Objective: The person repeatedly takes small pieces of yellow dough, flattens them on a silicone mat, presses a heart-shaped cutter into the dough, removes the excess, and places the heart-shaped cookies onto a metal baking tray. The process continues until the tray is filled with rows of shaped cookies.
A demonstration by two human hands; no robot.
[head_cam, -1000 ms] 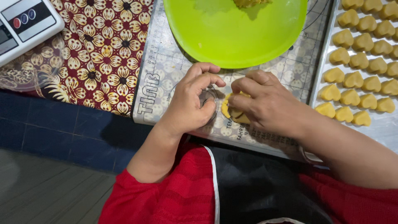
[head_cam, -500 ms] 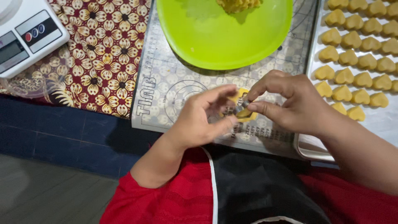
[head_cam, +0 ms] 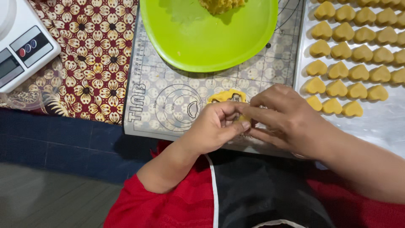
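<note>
Head view, one entry per item.

Left hand [head_cam: 213,128]: fingers curled, thumb and fingertips pinched on a small dough piece [head_cam: 244,119], held just above the mat.

Right hand [head_cam: 287,120]: fingers drawn together, tips meeting the left hand's at the same dough piece; a bit of metal shows between the two hands (too hidden to say what it is).

Dough sheet [head_cam: 225,96]: yellow, flat on the mat just beyond the fingertips, partly hidden by them.

Mat [head_cam: 168,105]: translucent baking mat with printed grid and circles, lying on the bench under both hands.

Bowl [head_cam: 202,38]: lime green, on the far part of the mat, with a lump of yellow dough [head_cam: 221,5] at its far edge.

Tray [head_cam: 379,122]: pale metal, right of the mat, touching its edge.

Cookies [head_cam: 358,72]: heart-shaped, yellow, in rows on the tray, none touching the hands.

Scale [head_cam: 21,46]: white kitchen scale, far left, on a patterned red cloth [head_cam: 84,63].

Clothing: red sleeves [head_cam: 160,207], dark apron at the lap.
</note>
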